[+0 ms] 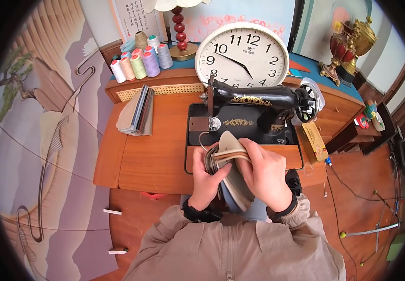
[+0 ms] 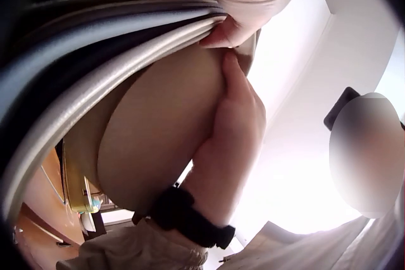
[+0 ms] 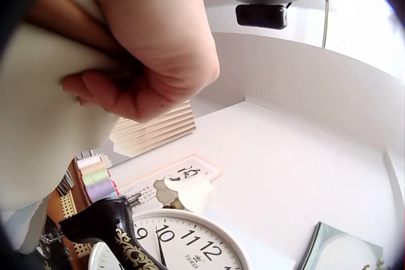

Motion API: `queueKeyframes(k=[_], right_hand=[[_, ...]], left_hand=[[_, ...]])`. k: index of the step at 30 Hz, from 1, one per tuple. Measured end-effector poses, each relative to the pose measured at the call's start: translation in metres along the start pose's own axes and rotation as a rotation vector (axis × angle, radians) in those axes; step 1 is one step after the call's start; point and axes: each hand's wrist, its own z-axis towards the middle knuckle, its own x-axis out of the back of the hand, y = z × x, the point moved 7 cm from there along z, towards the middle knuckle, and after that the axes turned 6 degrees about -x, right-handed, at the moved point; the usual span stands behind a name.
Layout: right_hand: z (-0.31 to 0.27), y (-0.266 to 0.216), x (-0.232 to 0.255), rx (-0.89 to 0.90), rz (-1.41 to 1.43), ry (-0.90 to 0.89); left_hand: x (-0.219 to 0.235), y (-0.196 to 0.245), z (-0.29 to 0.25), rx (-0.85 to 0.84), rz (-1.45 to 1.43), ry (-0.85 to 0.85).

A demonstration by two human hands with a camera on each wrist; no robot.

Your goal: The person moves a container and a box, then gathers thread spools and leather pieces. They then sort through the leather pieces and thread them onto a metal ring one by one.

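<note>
Both hands hold a bundle of layered fabric pieces [image 1: 240,187] in beige, grey and blue, above the front edge of the sewing table. My left hand [image 1: 205,180] grips the bundle at its left side, its thumb on the layers. From the other side, my right hand [image 1: 269,180] pinches beige and tan layers that bend over at the top. In the left wrist view, the fabric edges [image 2: 120,70] fan out in curved layers below the left hand. Pale fabric [image 3: 50,112] fills the left of the right wrist view, under the curled right fingers [image 3: 104,96].
A black sewing machine [image 1: 254,98] stands just beyond the hands on the wooden table [image 1: 151,159]. Another stack of fabric pieces [image 1: 137,112] lies at the left. Behind are several thread spools [image 1: 139,63] and a round clock [image 1: 242,51]; a yellow box [image 1: 314,142] sits at the right.
</note>
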Motion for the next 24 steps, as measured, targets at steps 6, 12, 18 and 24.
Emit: queueKeyframes(k=[6, 12, 18, 24], right_hand=[[0.004, -0.002, 0.010, 0.046, 0.029, -0.188], [0.019, 0.015, -0.013, -0.017, 0.229, -0.384], [0.016, 0.005, -0.031, -0.086, 0.070, -0.339], [0.015, -0.001, -0.031, -0.044, 0.051, -0.408]], left_hand=[[0.000, 0.024, -0.004, 0.008, 0.028, -0.116], [0.017, 0.023, -0.009, 0.029, 0.211, -0.290], [0.036, 0.011, -0.010, 0.211, 0.126, -0.239], [0.032, 0.003, -0.020, 0.248, 0.067, -0.349]])
